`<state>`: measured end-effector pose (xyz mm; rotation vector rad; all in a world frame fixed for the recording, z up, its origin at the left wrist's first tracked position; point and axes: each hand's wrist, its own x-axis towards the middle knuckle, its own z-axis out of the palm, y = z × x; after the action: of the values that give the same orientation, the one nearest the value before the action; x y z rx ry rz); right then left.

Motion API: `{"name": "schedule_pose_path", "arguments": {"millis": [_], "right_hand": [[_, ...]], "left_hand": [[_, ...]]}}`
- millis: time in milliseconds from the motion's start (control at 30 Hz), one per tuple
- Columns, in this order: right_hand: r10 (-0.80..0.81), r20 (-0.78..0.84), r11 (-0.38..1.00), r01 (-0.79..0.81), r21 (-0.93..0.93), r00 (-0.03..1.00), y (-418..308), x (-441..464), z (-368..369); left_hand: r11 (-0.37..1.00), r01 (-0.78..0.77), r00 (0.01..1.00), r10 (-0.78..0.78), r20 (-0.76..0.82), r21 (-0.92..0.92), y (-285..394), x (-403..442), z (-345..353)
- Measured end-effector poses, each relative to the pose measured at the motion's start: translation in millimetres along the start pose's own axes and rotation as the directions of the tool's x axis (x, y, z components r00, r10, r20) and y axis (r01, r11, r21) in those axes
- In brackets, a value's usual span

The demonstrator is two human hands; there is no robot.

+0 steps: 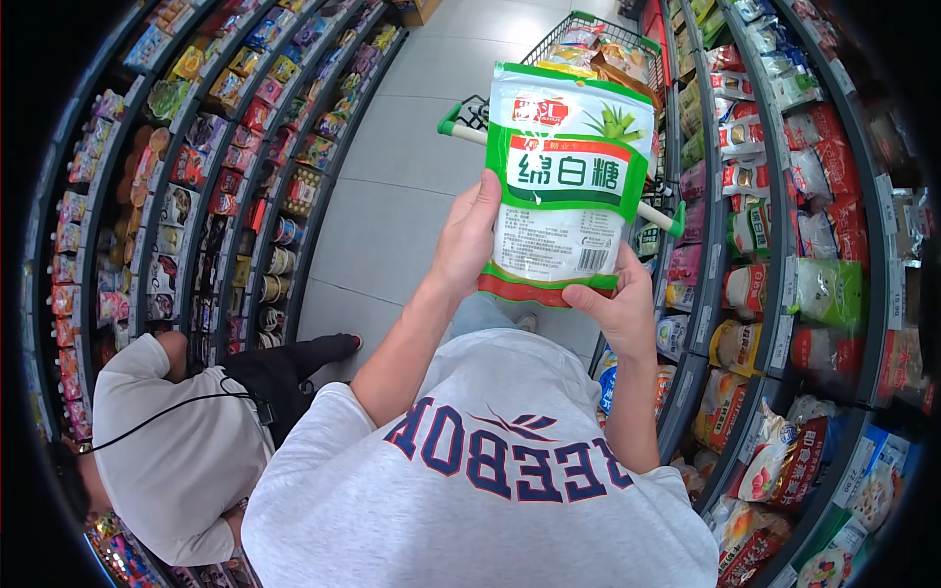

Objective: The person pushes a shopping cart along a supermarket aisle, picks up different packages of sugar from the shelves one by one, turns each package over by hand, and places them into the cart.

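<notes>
Rect. glossy pouch in hands

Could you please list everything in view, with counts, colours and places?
Pouch: 1, green and white, in both hands
Shopping cart: 1, dark and green, beyond pouch
Packages: several, mixed, in the cart
Shelves: several, dark, both sides
Goods: many, multicoloured, on shelves
Floor: 1, grey, between shelves
Box: 1, brown, far aisle end
Other person: 1, pale top, dark trousers, lower left
Shirt: 1, light grey, lower centre
Left hand: 1, bare, pouch's left edge
Right hand: 1, bare, pouch's lower right
</notes>
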<state>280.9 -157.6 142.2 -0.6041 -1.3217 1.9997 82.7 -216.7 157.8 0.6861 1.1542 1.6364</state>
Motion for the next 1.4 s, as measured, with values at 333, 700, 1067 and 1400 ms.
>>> {"name": "schedule_pose_path", "arguments": {"millis": [333, 700, 1067, 1400], "right_hand": [[0.011, -0.005, 1.000, -0.011, -0.022, 1.000, 1.0, 0.5, 1.3], [-0.006, -0.014, 0.999, 0.006, -0.032, 1.000, 0.2, -0.7, 3.4], [-0.010, -0.019, 0.999, 0.009, -0.037, 1.000, -2.3, -0.6, 3.4], [-0.004, -0.012, 0.999, 0.003, -0.043, 1.000, -1.7, -0.9, -0.5]], "left_hand": [[1.000, 0.001, 1.000, -0.001, 0.012, 0.011, 0.5, 0.9, -3.9], [0.999, 0.034, 0.999, -0.033, 0.027, -0.019, 0.3, 0.6, -4.5], [0.999, 0.030, 0.999, -0.030, 0.020, -0.021, -0.6, 1.4, -3.3], [0.999, 0.023, 1.000, -0.023, 0.022, -0.032, -3.6, 2.9, -0.8]]}}
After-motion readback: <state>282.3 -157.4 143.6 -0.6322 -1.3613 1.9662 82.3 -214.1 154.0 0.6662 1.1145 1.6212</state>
